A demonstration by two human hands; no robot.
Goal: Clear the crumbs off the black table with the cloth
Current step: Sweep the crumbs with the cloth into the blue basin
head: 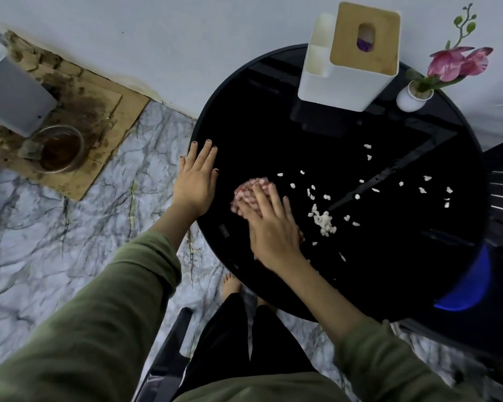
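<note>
Red-and-white checked cloth (pixel 251 190) lies bunched on the black table (pixel 273 126), near its left edge, pressed flat under the right hand (pixel 270 227), whose fingers (pixel 266 198) are loosely spread over it rather than pinching it. The left hand (pixel 196 181) rests palm down on the table's left rim, fingers spread, steadying. White crumbs (pixel 324 221) are scattered from just right of the cloth out toward the right edge, with one denser heap close to the hand. Soft and limp, the cloth will likely crumple and slide easily on the glossy top; a flat palm over its middle should grip best. The crumbs look light and may scatter.
</note>
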